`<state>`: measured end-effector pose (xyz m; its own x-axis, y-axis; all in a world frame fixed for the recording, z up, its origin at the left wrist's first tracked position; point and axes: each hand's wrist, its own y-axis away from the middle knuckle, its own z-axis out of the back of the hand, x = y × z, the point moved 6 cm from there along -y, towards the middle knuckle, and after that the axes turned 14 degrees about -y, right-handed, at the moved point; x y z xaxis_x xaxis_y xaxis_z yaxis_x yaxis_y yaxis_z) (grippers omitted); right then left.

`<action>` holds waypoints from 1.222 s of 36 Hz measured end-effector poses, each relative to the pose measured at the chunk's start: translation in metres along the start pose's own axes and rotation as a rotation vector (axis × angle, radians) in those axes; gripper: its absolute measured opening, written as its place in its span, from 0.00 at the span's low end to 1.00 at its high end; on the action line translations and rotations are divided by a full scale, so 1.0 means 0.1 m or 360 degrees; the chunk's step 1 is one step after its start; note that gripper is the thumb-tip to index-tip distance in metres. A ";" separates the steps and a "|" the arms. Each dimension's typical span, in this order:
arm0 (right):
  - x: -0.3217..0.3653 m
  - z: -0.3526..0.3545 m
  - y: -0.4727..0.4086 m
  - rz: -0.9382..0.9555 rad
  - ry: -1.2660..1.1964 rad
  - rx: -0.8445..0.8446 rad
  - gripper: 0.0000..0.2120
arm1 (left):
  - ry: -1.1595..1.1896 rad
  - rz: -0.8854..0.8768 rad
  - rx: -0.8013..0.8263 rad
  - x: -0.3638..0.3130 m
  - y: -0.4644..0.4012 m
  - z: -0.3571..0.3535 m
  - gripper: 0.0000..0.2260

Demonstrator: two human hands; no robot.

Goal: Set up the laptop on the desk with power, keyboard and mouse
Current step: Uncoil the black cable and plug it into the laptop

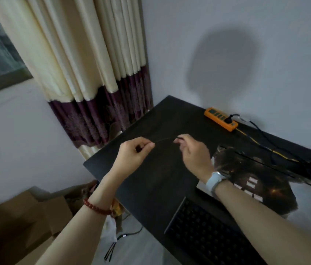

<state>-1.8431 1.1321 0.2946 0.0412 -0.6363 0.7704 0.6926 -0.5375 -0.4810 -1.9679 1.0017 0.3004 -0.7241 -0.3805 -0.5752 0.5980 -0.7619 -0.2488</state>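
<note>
Cable [163,140] pinched taut between left hand [133,155] and right hand [193,152] above bench [151,180], both grips clamped on it, likely untangling for keyboard [206,234].

On the surface [151,188] lie one black keyboard [204,232], one orange power strip [220,118] at its far edge, and one printed mouse mat [256,180] beyond the keyboard. Two hands [133,155] [193,153] share one thin cable [163,140] above the surface. Left of it hangs one curtain [86,64]; one cardboard box [17,222] sits below.
</note>
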 end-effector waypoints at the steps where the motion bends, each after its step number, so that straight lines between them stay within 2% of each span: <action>1: -0.05 0.14 -0.06 -0.0035 -0.0009 -0.0086 0.10 | -0.0001 0.0031 0.0057 0.04 0.01 0.02 0.05; 3: -0.18 0.47 -0.15 -0.0153 -0.0002 -0.0266 0.12 | -0.0025 0.0109 0.0107 0.14 0.07 0.07 0.07; 5: -0.33 0.75 -0.18 -0.0271 0.0065 -0.0349 0.13 | -0.0017 0.0191 0.0016 0.24 0.12 0.14 0.08; 9: -0.31 0.82 -0.19 -0.0266 0.0092 -0.0019 0.16 | 0.0001 0.0224 -0.0221 0.08 0.01 0.27 0.08; 13: 0.13 0.69 -0.29 0.0037 0.0020 0.0175 0.16 | -0.0039 -0.0071 -0.0182 -0.65 -0.31 0.25 0.07; 15: 0.34 0.79 -0.39 0.0255 0.0089 0.0028 0.12 | -0.0002 -0.0189 -0.0215 -1.00 -0.41 0.27 0.08; 17: 0.43 0.99 -0.48 0.0316 0.0122 -0.0215 0.11 | 0.0025 -0.0239 -0.0204 -1.20 -0.49 0.28 0.08; 22: 0.21 1.52 -0.59 0.0032 -0.0033 -0.0695 0.11 | -0.0044 -0.0137 0.0111 -1.13 -0.53 0.05 0.15; 25: -0.01 1.65 -0.54 -0.0133 0.0100 -0.0771 0.12 | 0.0039 -0.0064 0.0286 -0.98 -0.54 -0.11 0.15; 29: -0.37 1.58 -0.40 -0.0451 0.0098 -0.0743 0.13 | 0.0008 -0.0101 0.0522 -0.88 -0.58 -0.31 0.13; 32: -0.50 1.47 -0.38 -0.0519 0.0245 -0.0506 0.13 | 0.0154 -0.0046 0.0439 -0.85 -0.72 -0.29 0.12; 34: -0.49 1.30 -0.44 -0.0455 0.0184 -0.0273 0.12 | 0.0287 -0.0037 0.0358 -0.84 -0.88 -0.22 0.12; 37: -0.30 1.06 -0.64 -0.0323 0.0069 -0.0096 0.17 | 0.0202 -0.0206 0.0327 -0.92 -1.17 -0.11 0.13; 40: -0.02 0.93 -1.00 -0.0112 0.0200 -0.0139 0.18 | 0.0172 -0.0356 0.0308 -1.00 -1.53 0.10 0.13; 44: 0.28 0.82 -1.52 0.0006 0.0364 -0.0204 0.13 | 0.0035 -0.0559 0.0252 -1.10 -1.99 0.43 0.10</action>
<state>-1.8881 1.2414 0.4235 -0.1304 -0.7390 0.6609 0.5952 -0.5915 -0.5440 -2.0220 1.1728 0.4468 -0.8668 -0.0719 -0.4935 0.2532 -0.9160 -0.3113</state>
